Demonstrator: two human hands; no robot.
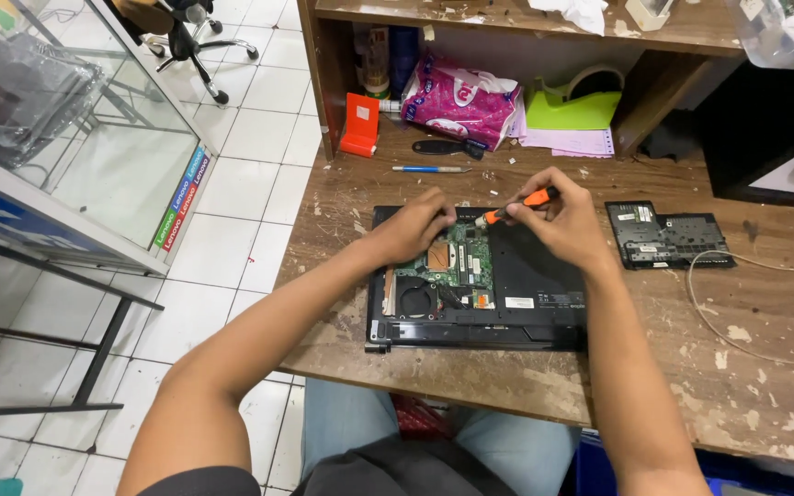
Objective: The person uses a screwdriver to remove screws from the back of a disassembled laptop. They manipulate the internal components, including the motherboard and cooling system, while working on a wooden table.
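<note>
A black laptop (526, 294) lies upside down on the worn wooden desk (737, 321), its bottom cover off on the left so the green circuit board (457, 262) and round fan (415, 298) show. My right hand (562, 220) grips an orange-handled screwdriver (516, 207), its tip pointing left toward the board's upper edge. My left hand (415, 225) rests with curled fingers on the laptop's top-left part, just beside the screwdriver tip.
A removed black cover panel (663, 239) lies right of the laptop, with a thin white cable (719, 321) looping near it. Behind are a blue pen (429, 169), an orange box (360, 124), a pink packet (461, 101) and a green tape dispenser (576, 101). A glass cabinet (75, 138) stands left.
</note>
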